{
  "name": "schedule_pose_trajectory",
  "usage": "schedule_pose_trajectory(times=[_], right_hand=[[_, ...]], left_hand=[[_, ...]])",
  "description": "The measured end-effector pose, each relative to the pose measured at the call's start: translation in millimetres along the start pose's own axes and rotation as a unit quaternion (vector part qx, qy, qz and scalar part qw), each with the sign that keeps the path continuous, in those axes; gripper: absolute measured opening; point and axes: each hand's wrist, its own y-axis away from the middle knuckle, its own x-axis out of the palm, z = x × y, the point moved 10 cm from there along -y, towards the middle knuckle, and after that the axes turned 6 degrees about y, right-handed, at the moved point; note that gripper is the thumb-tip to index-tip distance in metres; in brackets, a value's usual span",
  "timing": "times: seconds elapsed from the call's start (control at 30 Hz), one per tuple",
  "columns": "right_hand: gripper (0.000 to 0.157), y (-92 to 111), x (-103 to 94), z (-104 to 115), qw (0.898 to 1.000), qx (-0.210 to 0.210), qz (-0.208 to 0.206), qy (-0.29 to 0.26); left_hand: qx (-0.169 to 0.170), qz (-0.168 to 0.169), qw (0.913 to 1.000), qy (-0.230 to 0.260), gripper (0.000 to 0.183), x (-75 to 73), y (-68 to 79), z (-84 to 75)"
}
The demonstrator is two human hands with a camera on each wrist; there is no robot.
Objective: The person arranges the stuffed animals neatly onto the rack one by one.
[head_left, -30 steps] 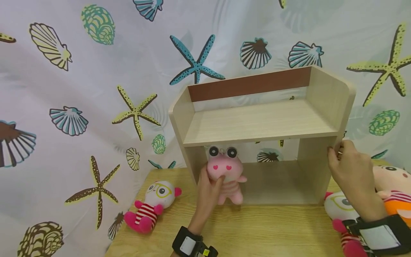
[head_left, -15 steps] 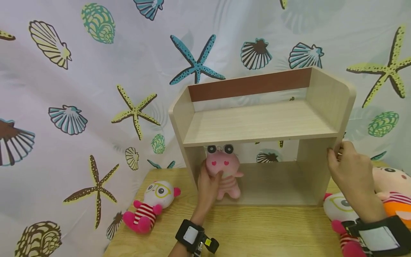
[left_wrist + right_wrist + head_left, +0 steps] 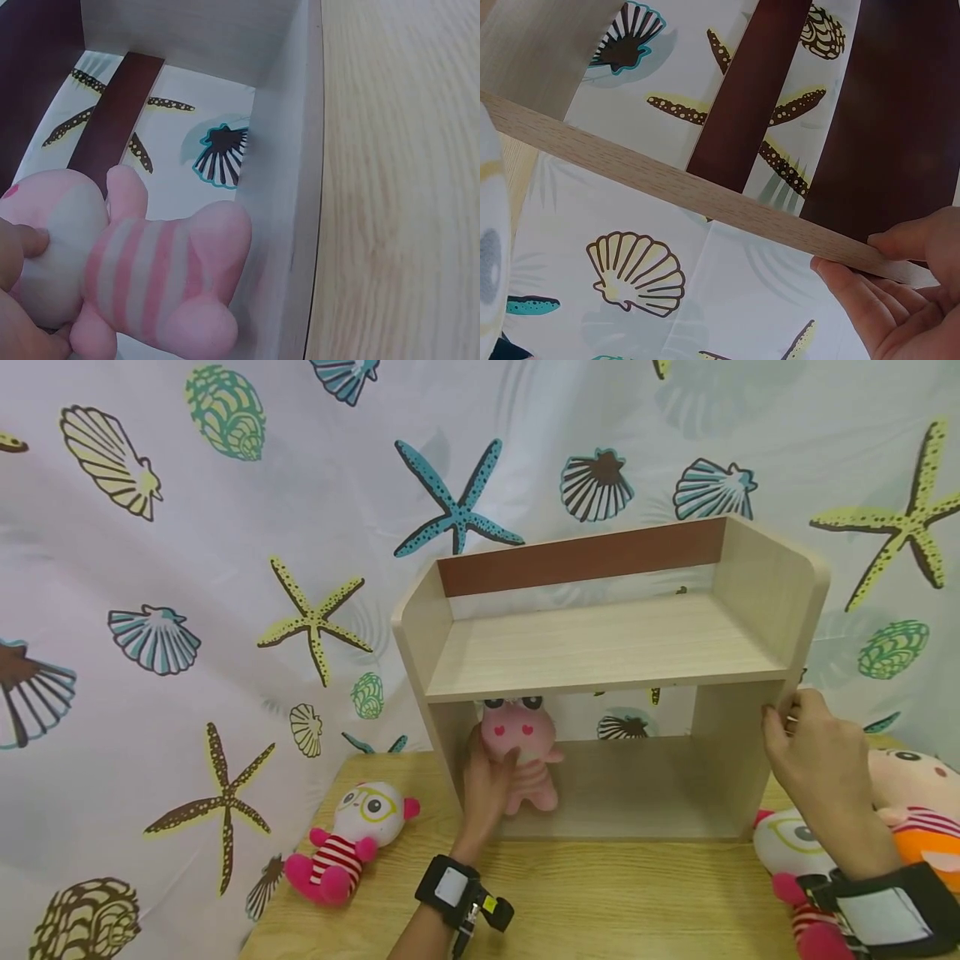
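My left hand [image 3: 486,781] grips a pink plush toy [image 3: 529,768] by its head, inside the lower compartment of a pale wooden shelf [image 3: 607,643], near its left wall. The toy has a striped body and heart-shaped nostrils; the shelf board covers the tops of its eyes in the head view. In the left wrist view its feet [image 3: 202,326] are close to the compartment's floor panel [image 3: 281,225]. My right hand [image 3: 821,768] pinches the front edge of the shelf's right side panel [image 3: 727,206], thumb on the inner face and fingers outside.
A plush panda [image 3: 352,843] with yellow glasses lies on the wooden table [image 3: 600,902] left of the shelf. A similar panda [image 3: 795,843] and a larger doll [image 3: 915,793] lie at the right, partly behind my right arm. A patterned curtain [image 3: 525,460] hangs behind.
The pink plush toy has gone deeper into the lower compartment and slightly left, carried by my left hand. My right hand keeps its grip on the side panel.
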Motion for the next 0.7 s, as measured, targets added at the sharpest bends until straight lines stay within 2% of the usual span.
schedule_pose_trajectory(times=[0.1, 0.23, 0.3, 0.43, 0.63, 0.7], right_hand=[[0.034, -0.3, 0.5, -0.8, 1.0, 0.005, 0.008, 0.003], [0.033, -0.9, -1.3, -0.7, 1.0, 0.004, 0.002, 0.006], [0.032, -0.8, -2.1, -0.5, 1.0, 0.001, -0.003, 0.006], [0.032, 0.7, -2.2, -0.5, 1.0, -0.002, -0.006, 0.004], [0.033, 2.2, -1.2, 0.4, 1.0, -0.007, -0.014, 0.002], [0.033, 2.3, -2.2, 0.9, 1.0, -0.009, -0.024, 0.003]], left_hand=[[-0.017, 0.015, 0.998, 0.059, 0.048, 6.2, -3.4, 5.7], [-0.039, 0.047, 0.9832, 0.172, 0.046, 16.7, -5.4, 5.3], [-0.036, 0.049, 0.9813, 0.182, 0.046, 17.9, -6.3, -1.0], [-0.031, 0.04, 0.9847, 0.167, 0.045, 16.3, -9.4, -8.0], [-0.073, 0.048, 0.9721, 0.218, 0.038, 22.8, -18.1, 26.2], [-0.084, 0.049, 0.9711, 0.218, 0.039, 24.2, -19.7, 29.9]])
